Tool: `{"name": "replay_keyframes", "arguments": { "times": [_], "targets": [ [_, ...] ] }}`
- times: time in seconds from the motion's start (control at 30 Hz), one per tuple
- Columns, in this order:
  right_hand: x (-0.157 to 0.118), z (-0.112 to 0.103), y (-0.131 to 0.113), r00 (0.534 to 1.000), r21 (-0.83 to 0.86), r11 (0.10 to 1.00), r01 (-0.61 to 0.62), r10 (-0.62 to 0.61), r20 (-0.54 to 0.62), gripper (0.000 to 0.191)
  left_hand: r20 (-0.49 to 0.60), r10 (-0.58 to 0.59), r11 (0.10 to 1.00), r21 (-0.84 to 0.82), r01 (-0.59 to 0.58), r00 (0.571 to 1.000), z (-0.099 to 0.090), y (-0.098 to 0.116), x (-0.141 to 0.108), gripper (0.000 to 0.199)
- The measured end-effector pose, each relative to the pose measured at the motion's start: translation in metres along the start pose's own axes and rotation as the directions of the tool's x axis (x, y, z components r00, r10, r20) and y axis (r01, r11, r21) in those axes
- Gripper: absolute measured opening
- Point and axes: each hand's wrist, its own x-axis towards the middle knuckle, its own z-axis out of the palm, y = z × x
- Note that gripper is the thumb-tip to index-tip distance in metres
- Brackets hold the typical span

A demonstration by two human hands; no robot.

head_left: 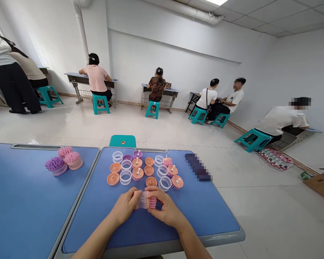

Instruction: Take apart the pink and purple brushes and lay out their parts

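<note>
Above the near part of the blue desk, my left hand (126, 205) is closed on a clear plastic ring (142, 200). My right hand (166, 209) grips a pink-bristled brush head (152, 202) by its orange base. The two parts meet end to end, lying sideways; fingers partly cover the joint. Just beyond my hands stand rows of brush parts: orange round caps (113, 178), clear rings (125, 177), and bristle heads with white stems (137, 173) on their upturned bases. A purple bristle head (137, 154) and a purple cap (127, 158) sit at the back.
On the adjoining left desk (21, 194) are a purple brush (56, 166) and two pink brushes (73, 159). A blurred dark oblong (198, 167) lies at my desk's right side. A teal stool (122, 141) stands beyond; several people sit at desks along the walls.
</note>
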Motion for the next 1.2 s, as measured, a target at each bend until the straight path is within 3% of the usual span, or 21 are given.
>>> {"name": "replay_keyframes", "arguments": {
  "times": [0.17,0.33,0.43,0.53,0.7,0.87,1.2],
  "targets": [
    [-0.001,0.003,0.005,0.999,-0.090,0.995,0.036,-0.040,-0.035,0.029,0.038,-0.075,0.991,-0.108,0.079,0.996,-0.001,-0.006,0.002,0.037],
    [-0.004,0.003,0.011,0.984,0.148,0.974,-0.172,0.164,0.062,0.063,0.013,-0.044,0.997,-0.056,0.045,0.999,-0.001,-0.003,-0.001,0.033],
    [-0.003,0.002,0.006,0.979,0.072,0.978,-0.196,0.191,0.073,0.047,0.019,-0.047,0.997,-0.055,0.048,0.999,-0.002,-0.003,-0.002,0.033],
    [-0.002,-0.001,0.000,0.989,-0.005,0.989,-0.145,0.145,-0.027,0.042,0.004,-0.101,0.980,-0.170,0.100,0.995,-0.003,-0.009,0.000,0.036],
    [-0.001,-0.003,0.003,0.986,0.033,0.991,-0.127,0.130,-0.106,0.050,-0.016,-0.107,0.907,-0.411,0.091,0.994,-0.005,-0.014,0.002,0.041],
    [0.005,0.002,0.004,0.988,-0.016,0.994,-0.111,0.108,-0.111,0.033,-0.143,-0.149,0.821,-0.570,0.042,0.978,-0.005,-0.010,-0.001,0.048],
    [0.024,0.012,-0.009,0.951,-0.121,0.958,-0.258,0.231,-0.205,0.023,-0.313,-0.224,0.619,-0.777,-0.113,0.923,-0.015,-0.020,0.001,0.050]
  ]
}}
